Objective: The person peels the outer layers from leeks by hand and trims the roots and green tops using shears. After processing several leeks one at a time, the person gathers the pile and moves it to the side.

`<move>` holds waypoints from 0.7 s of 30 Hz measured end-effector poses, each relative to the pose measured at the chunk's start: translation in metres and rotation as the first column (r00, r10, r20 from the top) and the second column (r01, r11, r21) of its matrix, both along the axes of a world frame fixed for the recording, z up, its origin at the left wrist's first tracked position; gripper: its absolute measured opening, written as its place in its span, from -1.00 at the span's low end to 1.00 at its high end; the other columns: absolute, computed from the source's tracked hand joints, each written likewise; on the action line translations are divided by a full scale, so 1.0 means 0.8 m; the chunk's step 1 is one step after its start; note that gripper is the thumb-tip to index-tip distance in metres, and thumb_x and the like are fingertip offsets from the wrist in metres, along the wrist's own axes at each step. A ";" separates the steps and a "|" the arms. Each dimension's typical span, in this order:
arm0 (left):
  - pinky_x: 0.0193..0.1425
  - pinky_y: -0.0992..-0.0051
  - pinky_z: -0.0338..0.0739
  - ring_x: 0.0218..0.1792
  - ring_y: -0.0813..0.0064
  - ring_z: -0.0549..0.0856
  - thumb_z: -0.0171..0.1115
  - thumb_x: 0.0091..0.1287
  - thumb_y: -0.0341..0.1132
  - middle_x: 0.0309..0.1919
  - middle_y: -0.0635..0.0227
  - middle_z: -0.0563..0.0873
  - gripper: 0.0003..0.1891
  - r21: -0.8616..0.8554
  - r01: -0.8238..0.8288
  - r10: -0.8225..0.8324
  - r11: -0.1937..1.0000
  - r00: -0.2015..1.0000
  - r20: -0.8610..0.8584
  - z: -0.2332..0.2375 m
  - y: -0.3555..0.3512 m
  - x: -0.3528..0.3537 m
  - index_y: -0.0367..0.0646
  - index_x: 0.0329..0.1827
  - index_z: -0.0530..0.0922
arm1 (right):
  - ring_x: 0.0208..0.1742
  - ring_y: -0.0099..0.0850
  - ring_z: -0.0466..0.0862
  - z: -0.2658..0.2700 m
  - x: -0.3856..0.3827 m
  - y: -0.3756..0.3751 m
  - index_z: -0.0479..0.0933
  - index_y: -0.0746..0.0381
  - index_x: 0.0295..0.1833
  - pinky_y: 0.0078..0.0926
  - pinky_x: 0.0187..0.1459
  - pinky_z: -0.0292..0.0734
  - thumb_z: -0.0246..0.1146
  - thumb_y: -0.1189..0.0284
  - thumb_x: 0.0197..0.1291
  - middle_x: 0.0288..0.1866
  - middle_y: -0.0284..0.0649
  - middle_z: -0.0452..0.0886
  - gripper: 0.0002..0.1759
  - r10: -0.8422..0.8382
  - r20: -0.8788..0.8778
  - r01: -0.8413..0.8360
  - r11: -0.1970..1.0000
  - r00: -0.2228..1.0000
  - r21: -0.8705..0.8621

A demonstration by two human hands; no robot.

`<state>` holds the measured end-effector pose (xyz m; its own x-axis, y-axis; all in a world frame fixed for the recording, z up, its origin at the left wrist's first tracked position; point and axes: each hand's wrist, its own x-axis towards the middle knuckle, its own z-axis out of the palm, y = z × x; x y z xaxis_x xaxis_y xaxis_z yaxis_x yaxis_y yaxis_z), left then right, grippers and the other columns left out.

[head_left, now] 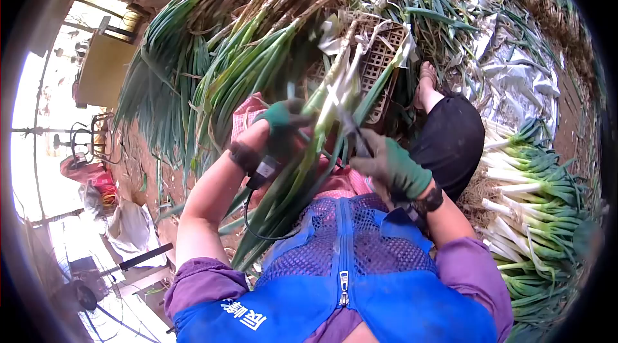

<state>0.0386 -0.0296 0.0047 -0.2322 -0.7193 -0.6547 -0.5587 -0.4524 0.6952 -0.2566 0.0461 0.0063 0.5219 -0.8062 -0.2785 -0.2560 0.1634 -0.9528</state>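
Note:
My left hand (280, 125), in a green glove, grips a bunch of green onions (302, 150) by their pale stalks, the long leaves hanging down over my lap. My right hand (389, 164), also in a green glove, holds a small dark knife (353, 129) against the white stalk ends of that bunch. Both wrists carry dark straps, and a cable runs from the left one.
A large heap of untrimmed green onions (212, 53) lies ahead on the left. A plastic crate (383, 59) sits behind the bunch. Trimmed onions (534, 208) are stacked at the right beside my black-trousered leg (450, 140). Leaf scraps cover the ground.

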 end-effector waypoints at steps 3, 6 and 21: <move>0.06 0.50 0.58 -0.04 0.51 0.68 0.41 0.30 -0.17 0.04 0.27 0.73 -0.40 -0.049 0.001 -0.002 0.999 1.000 -0.019 0.001 0.011 0.012 -0.34 0.34 0.53 | -0.38 -0.47 0.65 0.051 -0.004 0.028 0.42 0.26 0.39 -0.40 -0.23 0.56 0.40 0.13 0.13 -0.25 -0.17 0.67 -0.24 0.191 -0.039 -0.176 0.955 0.981 0.240; 0.04 0.50 0.58 -0.07 0.52 0.68 0.43 0.28 -0.17 0.00 0.28 0.74 -0.41 -0.050 -0.034 0.030 0.998 0.996 -0.079 -0.014 0.022 0.021 -0.32 0.31 0.55 | -0.37 -0.42 0.66 0.035 -0.006 0.033 0.43 0.27 0.36 -0.37 -0.22 0.57 0.41 0.12 0.13 -0.28 -0.14 0.66 -0.25 0.118 -0.136 -0.081 0.964 0.984 0.254; 0.14 0.38 0.58 -0.03 0.38 0.73 0.49 0.19 -0.16 -0.03 0.19 0.77 -0.44 -0.127 0.042 -0.018 0.991 0.982 0.186 -0.023 0.023 -0.001 -0.16 0.25 0.62 | -0.09 -0.01 0.75 -0.018 0.021 -0.003 0.51 0.37 0.10 -0.14 -0.01 0.59 0.37 0.05 0.06 -0.18 0.16 0.71 -0.33 -0.031 -0.338 0.027 1.000 0.941 -0.015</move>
<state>0.0378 -0.0110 -0.0136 -0.1392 -0.7956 -0.5896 -0.6945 -0.3459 0.6309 -0.2398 0.0433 -0.0082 0.3747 -0.8232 -0.4267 -0.5587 0.1668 -0.8124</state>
